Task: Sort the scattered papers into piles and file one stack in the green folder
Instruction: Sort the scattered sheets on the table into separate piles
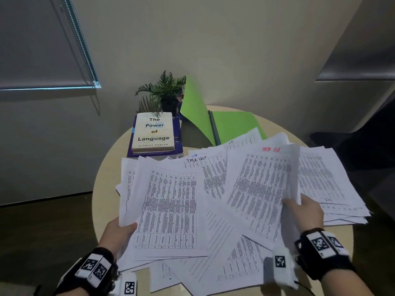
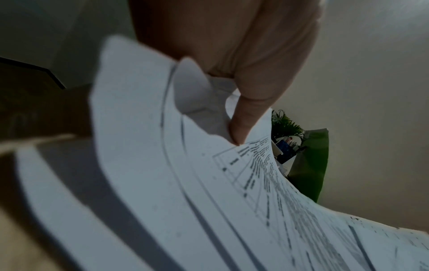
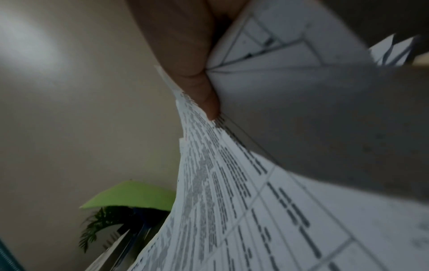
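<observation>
Currently, the left hand [image 1: 119, 229] and right hand [image 1: 303, 212] are each pinching loose white printed paper sheets [image 1: 213, 201], thumbs clamped on top. Sorting is only beginning; the next move is likely separating sheets by heading, the open green card folder [image 1: 230, 122] waiting.

We count two hands: the left hand [image 1: 119, 230] at seven o'clock and the right hand [image 1: 304, 212] at four o'clock. There is one green folder [image 1: 230, 124] at one o'clock, two books [image 1: 155, 133] stacked at eleven, and one potted plant [image 1: 164, 90] at twelve. The printed papers [image 1: 213, 199] overlap too heavily on the one round surface [image 1: 106, 178] for us to count; there are well over a dozen.
</observation>
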